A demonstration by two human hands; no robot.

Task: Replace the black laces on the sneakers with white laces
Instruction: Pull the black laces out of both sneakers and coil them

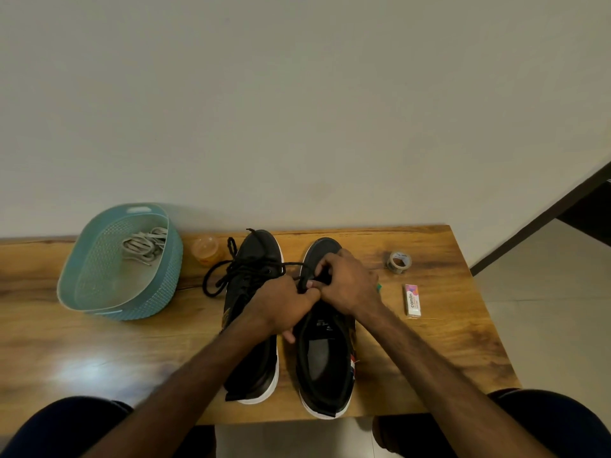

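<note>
We see a dim, warm indoor picture; the wall (297, 94) has a flat grey-green cast. A soft white glare lies on the glossy bench (89, 368) at lower left. Shadows are weak and soft-edged. The black sneakers (261, 247) lose detail in the low light. The wide lens bends the bench edge, and the basket (172, 269) rim at left looks smeared.
</note>
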